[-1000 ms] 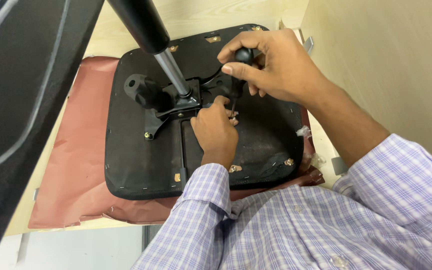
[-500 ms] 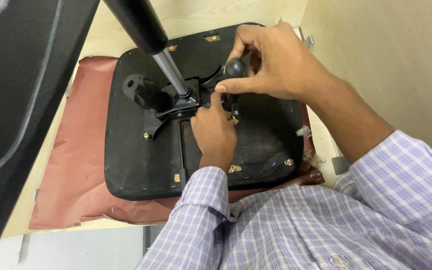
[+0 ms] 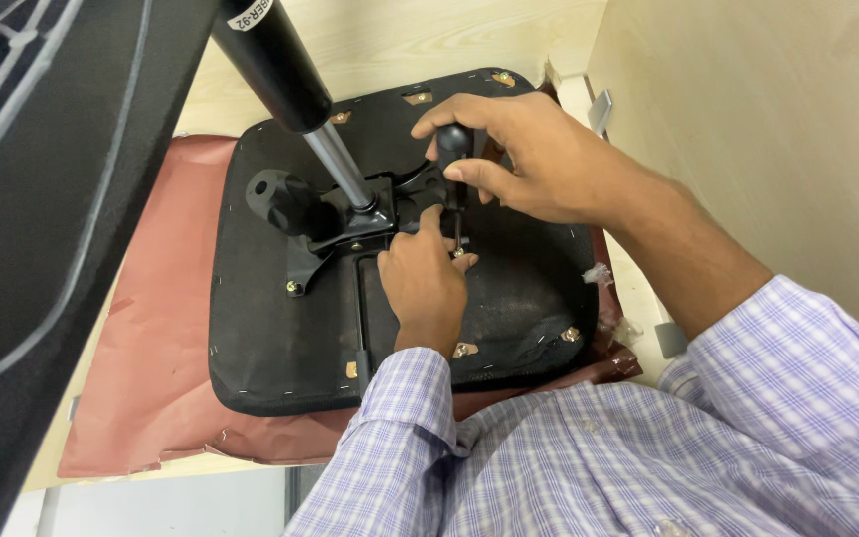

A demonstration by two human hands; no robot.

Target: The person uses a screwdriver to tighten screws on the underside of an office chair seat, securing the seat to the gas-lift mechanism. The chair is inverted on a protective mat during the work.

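We take this for an assembly spot in an office or furniture workroom. An upturned office chair seat (image 3: 400, 288), its black underside stapled round the edge, lies on a sheet of reddish-brown packing paper (image 3: 141, 348) spread over a pale wood-grain floor (image 3: 420, 40). A gas-lift cylinder (image 3: 285, 75) rises from the seat's mechanism plate (image 3: 350, 224), a pale laminate panel (image 3: 748, 109) stands at the right, and a black mesh chair back (image 3: 42, 199) fills the left edge.

Your right hand (image 3: 539, 159) grips the screwdriver's black handle (image 3: 454, 149) upright over the upturned chair seat (image 3: 270, 348); just below it, your left hand (image 3: 425, 283) steadies the tip beside the metal mechanism (image 3: 360, 224).
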